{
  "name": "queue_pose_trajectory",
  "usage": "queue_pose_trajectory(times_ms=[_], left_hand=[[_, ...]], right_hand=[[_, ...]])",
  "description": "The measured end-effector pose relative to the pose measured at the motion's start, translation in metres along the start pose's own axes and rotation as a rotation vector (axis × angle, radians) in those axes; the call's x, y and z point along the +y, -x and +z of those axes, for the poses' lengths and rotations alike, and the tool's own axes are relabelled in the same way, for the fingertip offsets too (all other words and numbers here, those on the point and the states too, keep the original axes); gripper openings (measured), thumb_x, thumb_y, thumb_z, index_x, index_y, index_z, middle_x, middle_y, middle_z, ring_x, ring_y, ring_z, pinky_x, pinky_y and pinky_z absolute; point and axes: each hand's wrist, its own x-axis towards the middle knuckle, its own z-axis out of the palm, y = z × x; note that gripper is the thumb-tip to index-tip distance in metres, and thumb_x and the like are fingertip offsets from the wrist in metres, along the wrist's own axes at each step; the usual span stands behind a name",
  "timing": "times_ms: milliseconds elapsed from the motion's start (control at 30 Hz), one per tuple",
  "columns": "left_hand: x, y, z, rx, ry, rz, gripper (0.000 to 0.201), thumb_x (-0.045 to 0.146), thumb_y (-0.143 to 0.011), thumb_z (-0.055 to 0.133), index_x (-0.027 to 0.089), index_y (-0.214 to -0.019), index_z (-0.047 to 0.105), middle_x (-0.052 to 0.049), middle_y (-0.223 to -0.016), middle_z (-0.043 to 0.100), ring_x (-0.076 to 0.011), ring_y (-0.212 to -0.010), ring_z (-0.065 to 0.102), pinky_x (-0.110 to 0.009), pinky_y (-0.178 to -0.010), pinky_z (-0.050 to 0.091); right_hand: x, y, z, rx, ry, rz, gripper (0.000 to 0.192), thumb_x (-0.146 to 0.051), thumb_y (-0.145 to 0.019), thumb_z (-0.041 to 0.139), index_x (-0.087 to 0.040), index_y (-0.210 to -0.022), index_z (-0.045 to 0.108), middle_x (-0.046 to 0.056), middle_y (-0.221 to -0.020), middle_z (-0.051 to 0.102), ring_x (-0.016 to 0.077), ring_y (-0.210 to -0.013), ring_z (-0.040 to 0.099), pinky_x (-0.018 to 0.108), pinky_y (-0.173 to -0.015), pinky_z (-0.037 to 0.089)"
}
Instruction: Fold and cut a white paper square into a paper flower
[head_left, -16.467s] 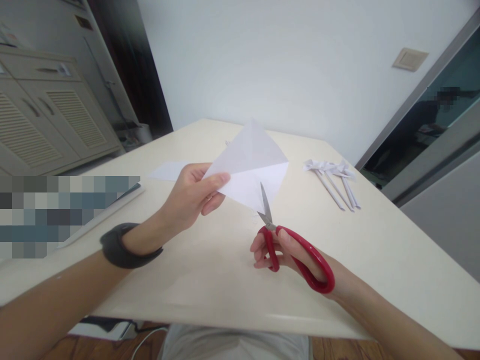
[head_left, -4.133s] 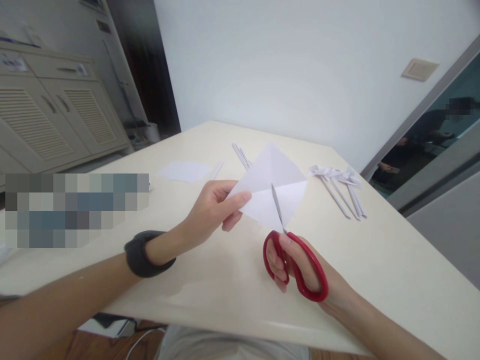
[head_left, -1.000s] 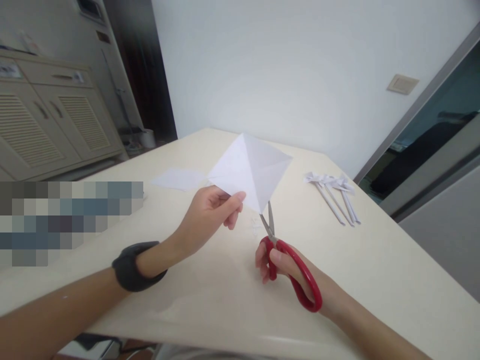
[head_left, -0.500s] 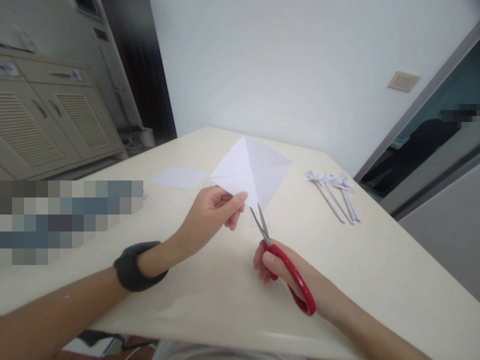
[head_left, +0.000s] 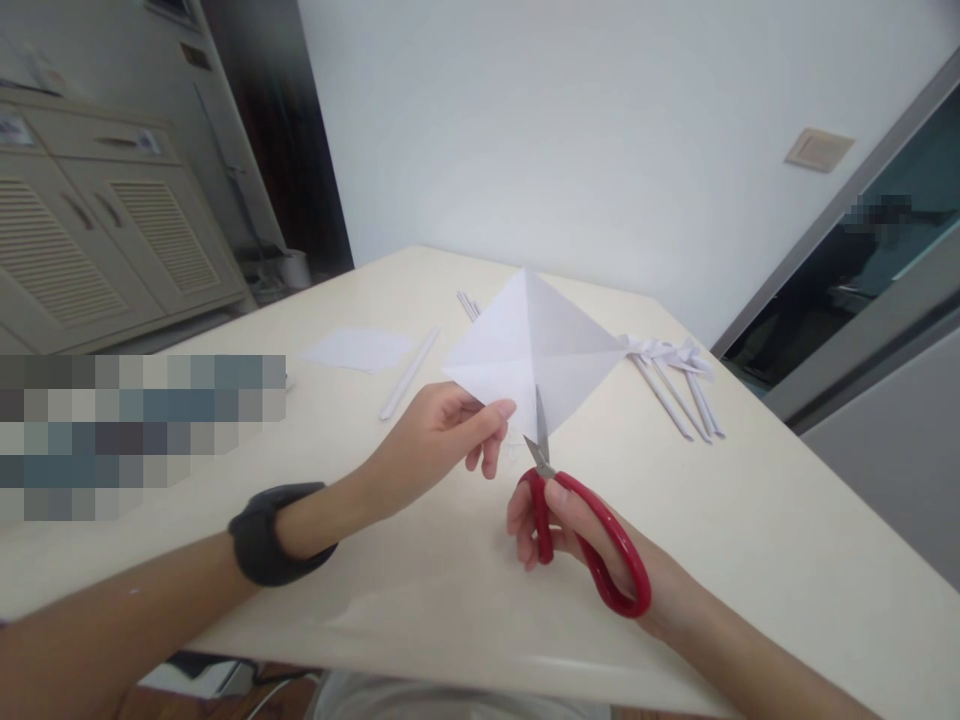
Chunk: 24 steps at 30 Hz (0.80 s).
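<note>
My left hand (head_left: 465, 430) pinches a creased square of white paper (head_left: 495, 345) near its lower left edge, holding it up with one corner toward me. Fold lines cross at the middle of the sheet. In my right hand (head_left: 570, 520) is a pair of red-handled scissors (head_left: 541, 465), with fingers through the loops. Their blades are spread, one lying over the paper's near corner along the crease. Small paper scraps (head_left: 514, 450) lie on the table below, partly hidden by the sheet.
Several paper sticks with folded tops (head_left: 667, 365) lie at the right of the cream table (head_left: 360, 590). White sheets (head_left: 356, 348) and a rolled paper stick (head_left: 411, 375) are at left. More thin rolls (head_left: 466, 303) show behind the held paper. A white wall (head_left: 555, 130) stands beyond.
The held paper has shifted right and tilted, uncovering the rolled stick at left. The scissors have opened wider, and one blade now reaches over the paper's near corner.
</note>
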Motion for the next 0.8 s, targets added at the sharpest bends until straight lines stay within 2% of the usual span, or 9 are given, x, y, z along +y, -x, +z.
queue_pose_trajectory(times_ms=[533,800], left_hand=[[0.006,0.0,0.0,0.011,-0.02,-0.033,0.039,0.035,-0.085,0.048,0.015,-0.052,0.053,0.001,-0.045,0.055,-0.0094,-0.046,0.049,-0.021,-0.049,0.04],[-0.006,-0.001,0.0,0.036,-0.019,0.023,0.04,0.038,-0.086,0.048,0.015,-0.054,0.054,0.002,-0.044,0.055,-0.008,-0.045,0.048,-0.019,-0.047,0.039]], right_hand=[[0.002,0.001,0.0,0.025,0.001,0.012,0.036,-0.047,-0.09,0.039,-0.018,-0.091,0.06,0.003,-0.074,0.058,0.0146,-0.072,0.052,0.028,-0.067,0.037],[0.011,0.001,-0.003,0.034,-0.011,-0.016,0.038,-0.044,-0.093,0.033,-0.017,-0.094,0.06,0.004,-0.078,0.059,0.0138,-0.073,0.053,0.029,-0.07,0.038]])
